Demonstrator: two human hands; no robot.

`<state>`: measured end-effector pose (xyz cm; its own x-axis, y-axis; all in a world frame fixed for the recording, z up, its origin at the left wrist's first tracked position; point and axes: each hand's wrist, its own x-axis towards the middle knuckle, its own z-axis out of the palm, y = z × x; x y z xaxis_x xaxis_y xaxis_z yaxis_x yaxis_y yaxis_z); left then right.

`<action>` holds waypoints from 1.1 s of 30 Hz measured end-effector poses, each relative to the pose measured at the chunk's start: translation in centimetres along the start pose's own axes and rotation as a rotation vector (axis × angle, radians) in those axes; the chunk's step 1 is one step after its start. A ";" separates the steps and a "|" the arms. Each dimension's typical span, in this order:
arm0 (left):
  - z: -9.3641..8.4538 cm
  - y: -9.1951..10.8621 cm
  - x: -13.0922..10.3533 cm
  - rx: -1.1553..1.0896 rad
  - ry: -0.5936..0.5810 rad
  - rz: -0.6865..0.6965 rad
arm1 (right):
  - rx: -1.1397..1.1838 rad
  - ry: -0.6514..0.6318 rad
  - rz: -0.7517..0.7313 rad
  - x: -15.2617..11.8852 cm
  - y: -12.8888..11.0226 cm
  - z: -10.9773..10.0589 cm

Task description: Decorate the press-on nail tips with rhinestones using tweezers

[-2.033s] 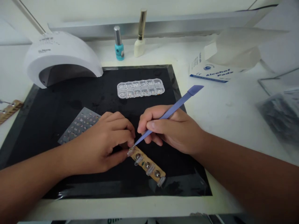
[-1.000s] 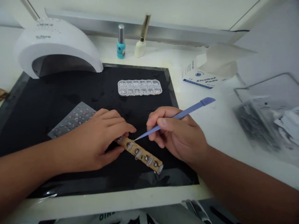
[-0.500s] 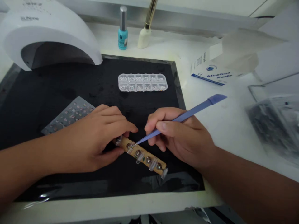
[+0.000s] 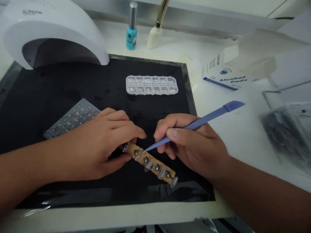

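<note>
A narrow wooden nail-tip stand [image 4: 152,164] lies slantwise on the black mat, with round metal studs along it and small clear nail tips across it. Its upper left end is gripped between the thumb and fingers of my left hand [image 4: 109,145]. In my right hand [image 4: 191,142], held like a pen, are blue tweezers [image 4: 210,118] with a wide flat tail end. Their fine metal point touches or almost touches the clear nail tip [image 4: 137,156] nearest my left fingers. Whether the point pinches anything is too small to see.
A clear compartment case [image 4: 152,85] of tiny sparkling pieces lies on the black mat [image 4: 114,84]. A sticker sheet [image 4: 73,118] is partly under my left forearm. Behind stand a white nail lamp [image 4: 60,29], a turquoise polish bottle [image 4: 131,38], a cream bottle [image 4: 154,38] and an alcohol pads box [image 4: 224,72].
The whole view has shifted slightly, so things appear a little further right. Both hands, the stand and the tweezers keep the same positions relative to one another.
</note>
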<state>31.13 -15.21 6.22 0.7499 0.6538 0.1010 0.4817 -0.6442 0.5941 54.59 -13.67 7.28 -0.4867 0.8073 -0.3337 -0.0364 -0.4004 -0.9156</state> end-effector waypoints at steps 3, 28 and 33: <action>0.0 0.0 0.0 -0.002 0.003 -0.001 | 0.002 -0.002 -0.005 0.1 0.0 0.0; 0.2 -0.1 -0.1 -0.015 0.034 -0.002 | 0.013 -0.023 -0.014 0.1 0.1 0.0; 0.1 -0.1 0.2 -0.047 0.019 -0.004 | 0.019 -0.016 0.004 0.0 0.2 0.0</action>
<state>31.28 -15.10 6.08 0.7387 0.6643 0.1137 0.4624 -0.6223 0.6317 54.55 -13.73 7.06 -0.5010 0.7985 -0.3338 -0.0507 -0.4121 -0.9098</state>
